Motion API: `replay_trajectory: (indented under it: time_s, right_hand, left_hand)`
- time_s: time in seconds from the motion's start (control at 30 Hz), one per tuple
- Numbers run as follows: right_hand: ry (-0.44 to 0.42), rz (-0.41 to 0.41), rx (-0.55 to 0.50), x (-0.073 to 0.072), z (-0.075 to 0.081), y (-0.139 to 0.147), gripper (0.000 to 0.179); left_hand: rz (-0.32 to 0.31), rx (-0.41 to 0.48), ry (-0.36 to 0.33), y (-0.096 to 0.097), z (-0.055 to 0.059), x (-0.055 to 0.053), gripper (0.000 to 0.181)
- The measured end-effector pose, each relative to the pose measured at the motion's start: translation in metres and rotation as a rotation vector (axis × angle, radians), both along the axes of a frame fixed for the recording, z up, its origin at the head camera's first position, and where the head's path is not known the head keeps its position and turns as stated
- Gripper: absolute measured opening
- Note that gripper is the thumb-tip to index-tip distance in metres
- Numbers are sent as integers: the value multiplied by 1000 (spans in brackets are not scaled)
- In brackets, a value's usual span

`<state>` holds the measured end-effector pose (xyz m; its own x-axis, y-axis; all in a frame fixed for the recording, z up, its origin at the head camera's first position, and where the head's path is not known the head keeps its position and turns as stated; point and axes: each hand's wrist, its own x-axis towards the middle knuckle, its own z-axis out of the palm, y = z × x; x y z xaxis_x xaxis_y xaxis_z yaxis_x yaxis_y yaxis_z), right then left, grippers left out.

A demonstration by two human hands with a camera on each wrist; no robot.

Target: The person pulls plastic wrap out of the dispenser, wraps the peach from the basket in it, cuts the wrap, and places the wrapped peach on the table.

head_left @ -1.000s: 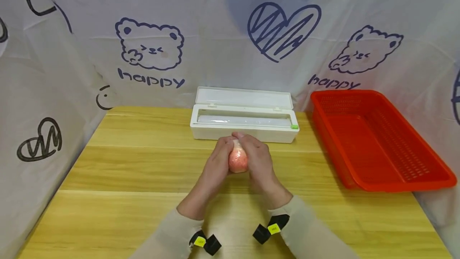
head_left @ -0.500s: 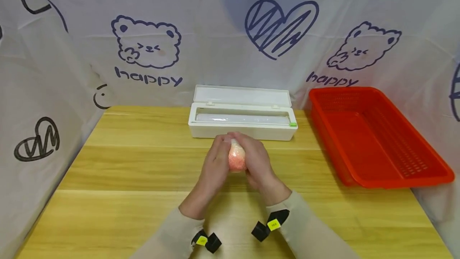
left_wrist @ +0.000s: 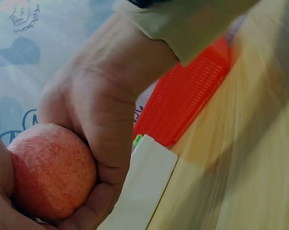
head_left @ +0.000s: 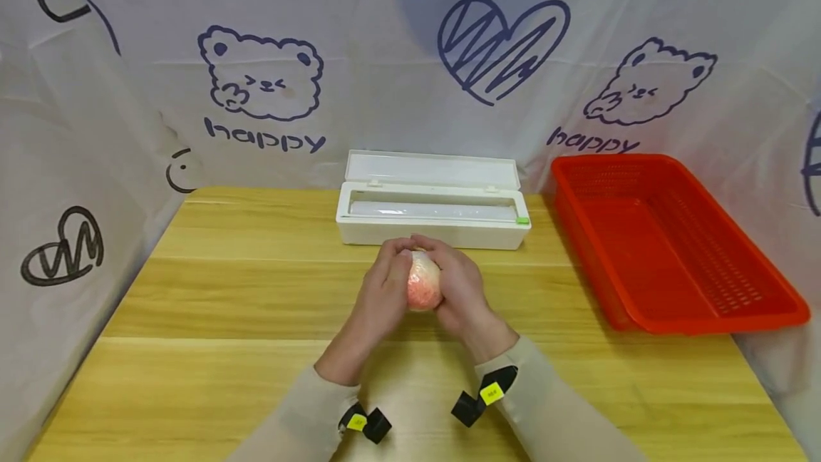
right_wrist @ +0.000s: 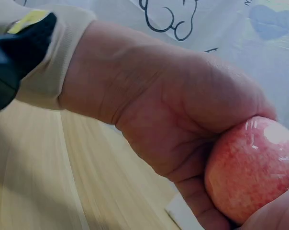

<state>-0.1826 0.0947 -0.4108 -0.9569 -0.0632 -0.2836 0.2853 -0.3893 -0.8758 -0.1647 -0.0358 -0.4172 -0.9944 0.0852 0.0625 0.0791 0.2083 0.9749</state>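
Note:
Between both hands sits a round red-and-cream apple (head_left: 423,284), tightly covered in shiny clear film. The left hand (head_left: 382,292) curls round its left side, with the thumb along the top. From the right, the right hand (head_left: 463,289) cups the apple, fingers bent under it. In the left wrist view the apple (left_wrist: 53,175) lies in the bent fingers, its skin speckled red. Glossy film reflections show on the apple (right_wrist: 254,170) in the right wrist view. The far side of the apple and several fingertips are hidden.
Just beyond the hands stands a white cling film box (head_left: 432,236), lid raised, with a film roll (head_left: 432,212) inside and a green slider (head_left: 522,220) at its right end. A red plastic basket (head_left: 718,325) is at the right of the wooden table (head_left: 224,305).
Both hands keep hold of the apple and shift slightly around it. More of its pale top shows between the thumbs now. The box and basket stay put; the head view moves slightly.

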Motion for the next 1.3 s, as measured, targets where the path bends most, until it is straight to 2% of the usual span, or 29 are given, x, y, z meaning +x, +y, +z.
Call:
replay_trajectory:
  time_s: [0.07,0.2,0.27,0.33,0.4,0.47,0.53,0.6,0.73,0.8,0.9,1.0,1.07,1.17,1.23,1.3]
  right_hand:
    - [53,1,35,2,-1,0,42]
    - [279,7,292,8,-2,-1,43]
    - [367,-41,424,11,-3,-3,40]
    - [376,-110,466,13,-2,-6,35]
    - [341,-174,459,13,-2,-9,32]
    - [303,-221,456,14,-1,-11,31]
    - [272,-223,461,13,-2,-10,31]
    - [255,-189,388,12,-3,-9,31]
    - [233,-58,160,7,-1,-2,38]
    - [215,-27,100,7,1,0,38]
    - [190,-87,124,7,2,-1,30]
    - [143,-160,130,7,1,-5,24]
    - [116,-172,104,6,1,-6,24]
    - [119,-113,83,4,0,-3,31]
    - [179,-53,117,4,0,-1,39]
    - [277,4,219,6,1,0,43]
  left_hand:
    - [9,53,-22,1,0,-1,39]
    - [50,201,-118,3,2,-1,44]
    - [60,249,-165,4,5,-1,49]
    - [42,235,-192,4,7,-1,53]
    - [16,165,-175,4,7,-1,56]
    - [-23,157,-187,4,6,-1,54]
    - [-51,150,-192,4,4,0,54]
    - [-86,210,-218,3,3,-1,51]
    - [-151,317,-297,-1,5,-4,55]
    - [-179,359,-322,-3,7,-4,58]
    - [-176,348,-323,-2,10,-2,59]
    - [-120,272,-306,0,11,0,56]
    - [-94,242,-306,2,11,1,54]
    - [-96,271,-318,2,9,-1,55]
    - [-100,323,-339,1,8,-3,56]
    - [-120,392,-362,-1,7,-5,56]
